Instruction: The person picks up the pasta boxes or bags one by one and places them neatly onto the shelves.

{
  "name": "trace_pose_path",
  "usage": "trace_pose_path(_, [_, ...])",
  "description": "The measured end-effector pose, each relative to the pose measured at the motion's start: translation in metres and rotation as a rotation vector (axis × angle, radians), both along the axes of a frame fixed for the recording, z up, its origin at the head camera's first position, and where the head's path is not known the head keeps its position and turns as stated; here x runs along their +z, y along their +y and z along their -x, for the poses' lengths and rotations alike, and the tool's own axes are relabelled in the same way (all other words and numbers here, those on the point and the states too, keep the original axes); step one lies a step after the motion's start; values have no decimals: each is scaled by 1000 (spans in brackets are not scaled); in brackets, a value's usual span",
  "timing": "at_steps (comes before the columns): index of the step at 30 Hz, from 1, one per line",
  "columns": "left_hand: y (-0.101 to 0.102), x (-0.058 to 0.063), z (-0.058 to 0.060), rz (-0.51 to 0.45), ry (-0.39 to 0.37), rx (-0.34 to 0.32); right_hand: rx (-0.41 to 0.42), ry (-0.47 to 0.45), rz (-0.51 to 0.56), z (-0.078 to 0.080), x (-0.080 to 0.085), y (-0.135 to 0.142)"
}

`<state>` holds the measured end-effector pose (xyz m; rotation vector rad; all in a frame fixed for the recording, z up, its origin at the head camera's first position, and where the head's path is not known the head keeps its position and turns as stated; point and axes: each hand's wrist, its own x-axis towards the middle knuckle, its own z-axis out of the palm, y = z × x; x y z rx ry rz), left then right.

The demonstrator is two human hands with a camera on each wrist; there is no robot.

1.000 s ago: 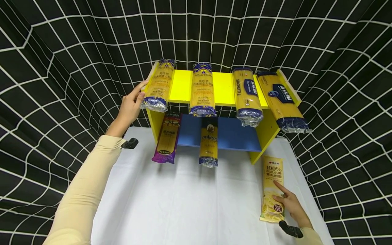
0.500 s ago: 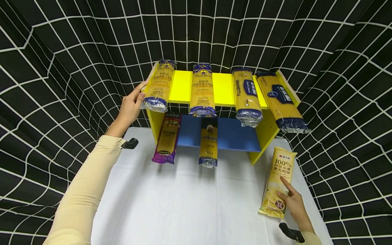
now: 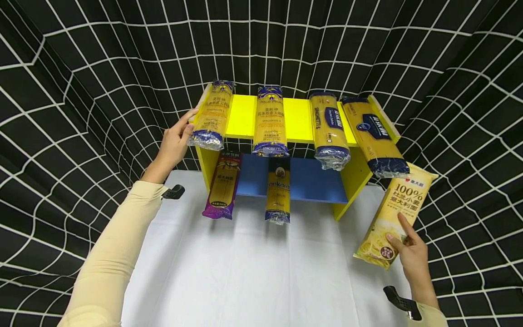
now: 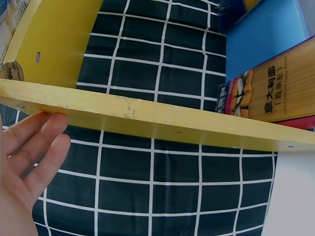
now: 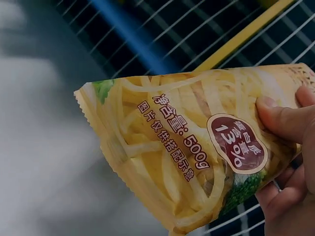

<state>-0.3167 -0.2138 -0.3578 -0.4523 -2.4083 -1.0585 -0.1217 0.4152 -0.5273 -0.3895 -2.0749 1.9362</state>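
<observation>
My right hand (image 3: 414,254) grips a yellow pack of pasta (image 3: 402,200) by its lower right side, thumb on the printed front. The pack is tilted, its top close to the overhanging spaghetti pack (image 3: 376,131) at the shelf's right end. In the right wrist view, my thumb lies on the pasta pack (image 5: 172,147) and other fingers are behind it. My left hand (image 3: 173,143) rests against the left side of the yellow shelf (image 3: 297,118), beside a spaghetti pack (image 3: 214,113). In the left wrist view, nearly straight fingers (image 4: 47,142) touch the side panel (image 4: 147,115).
Two more spaghetti packs (image 3: 270,120) (image 3: 330,127) lie on the top tier. Below, on the blue tier (image 3: 318,179), lie a purple-ended pasta pack (image 3: 222,186) and a dark blue-ended pack (image 3: 278,190). A white cloth (image 3: 261,272) covers the table; black grid curtains (image 3: 122,91) surround it.
My right hand has lifted the yellow pasta pack off the table and carried it up and rightward, tilting its top to the right. My left hand stays at the shelf's side.
</observation>
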Motion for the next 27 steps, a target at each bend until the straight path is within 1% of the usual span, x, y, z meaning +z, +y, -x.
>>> trace_pose_path(4, [1, 0, 1, -3, -2, -7, -15, 144, 88, 0, 28, -3])
trace_pose_path(6, [1, 0, 1, -6, 0, -7, -16, 199, 111, 0, 42, -4])
trace_pose_path(10, [0, 0, 0, -10, -1, -4, -25, 260, 139, -2, 68, -8])
trace_pose_path(13, [0, -1, 1, -11, 4, -8, -52, 293, 150, -4, 85, -14])
trace_pose_path(17, [-1, -1, 2, -13, 11, -16, -58, 388, 194, -5, 105, -21])
trace_pose_path(20, [-1, -1, 2, -9, 16, -12, -12, 473, 203, -9, 118, -25])
trace_pose_path(23, [-1, -1, 2, -6, 26, -11, 66, 547, 188, -14, 128, -28])
trace_pose_path(27, [-1, -2, 2, -2, 28, -11, 152, 599, 169, -18, 139, -35])
